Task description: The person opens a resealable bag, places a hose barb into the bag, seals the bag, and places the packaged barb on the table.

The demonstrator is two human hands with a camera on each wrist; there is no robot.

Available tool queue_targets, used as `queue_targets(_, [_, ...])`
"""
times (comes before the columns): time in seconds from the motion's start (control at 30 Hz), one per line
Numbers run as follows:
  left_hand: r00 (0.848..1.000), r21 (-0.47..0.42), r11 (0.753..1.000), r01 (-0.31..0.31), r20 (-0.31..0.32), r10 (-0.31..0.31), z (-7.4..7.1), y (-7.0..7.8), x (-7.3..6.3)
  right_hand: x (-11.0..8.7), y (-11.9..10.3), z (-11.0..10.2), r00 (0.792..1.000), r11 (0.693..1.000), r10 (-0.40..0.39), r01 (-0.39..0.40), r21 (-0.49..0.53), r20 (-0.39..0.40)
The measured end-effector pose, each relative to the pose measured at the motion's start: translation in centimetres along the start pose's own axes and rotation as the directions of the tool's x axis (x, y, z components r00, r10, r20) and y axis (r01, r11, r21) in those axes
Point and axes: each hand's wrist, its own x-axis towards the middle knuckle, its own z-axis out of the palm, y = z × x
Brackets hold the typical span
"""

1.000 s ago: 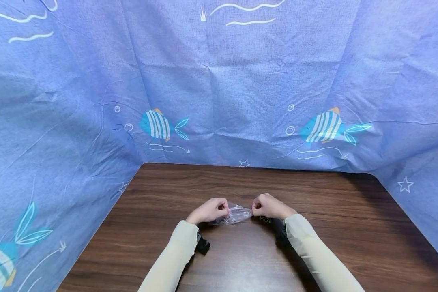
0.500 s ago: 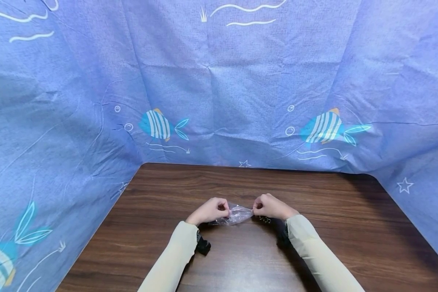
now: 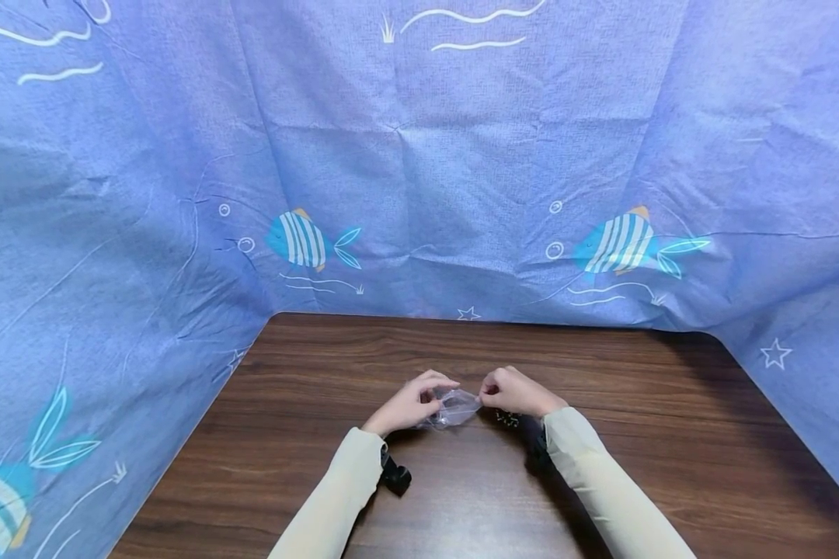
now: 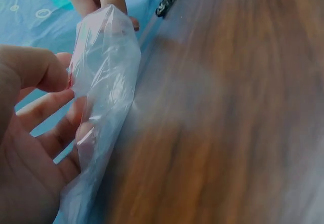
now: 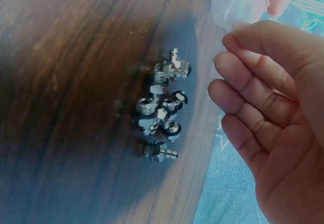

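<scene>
A clear plastic zip bag (image 3: 459, 407) with a thin red line along its edge spans the space between my hands. My left hand (image 3: 409, 404) holds its left side, the thumb bent against the red-lined edge in the left wrist view. The left index finger stretches out over the bag, and other fingertips show through the film. My right hand (image 3: 517, 390) pinches the bag's right corner between thumb and index finger, its other fingers loosely bent. Beneath the right hand, several small silvery metal fittings (image 5: 159, 115) with dark rings lie in a cluster on the table.
The dark wood-grain table (image 3: 308, 365) extends around both hands. A blue fish-print cloth (image 3: 461, 155) hangs behind it and on both sides. Black wrist cameras sit under both cream sleeves (image 3: 339, 489).
My left hand has moved slightly up and right, its index finger now stretched away from the thumb. The bag's mouth looks wider. My right hand has barely moved.
</scene>
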Motion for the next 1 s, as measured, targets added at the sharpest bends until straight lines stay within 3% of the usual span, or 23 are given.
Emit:
queue_targets(0.2, [0.996, -0.066, 0.995, 0.079, 0.046, -0.076, 0.3, 0.3, 0.0, 0.2, -0.2, -0.1, 1.0, 1.0, -0.009, 0.009, -0.005, -0.002])
queue_targets(0.47, [0.991, -0.115, 0.984, 0.134, 0.024, -0.132, 1.2, 0.0, 0.1, 0.2, 0.1, 0.2, 1.0, 1.0, 0.005, -0.005, -0.001, 0.013])
queue_targets(0.63, [0.991, -0.126, 0.983, 0.131, -0.009, -0.133, 1.5, -0.1, 0.1, 0.2, 0.3, 0.2, 1.0, 1.0, 0.003, -0.003, 0.014, 0.026])
queue_targets(1.0, [0.992, -0.112, 0.986, 0.125, -0.011, -0.127, 1.8, -0.4, 0.1, -0.4, 0.9, -0.5, 0.999, 1.0, -0.026, 0.026, 0.002, 0.041])
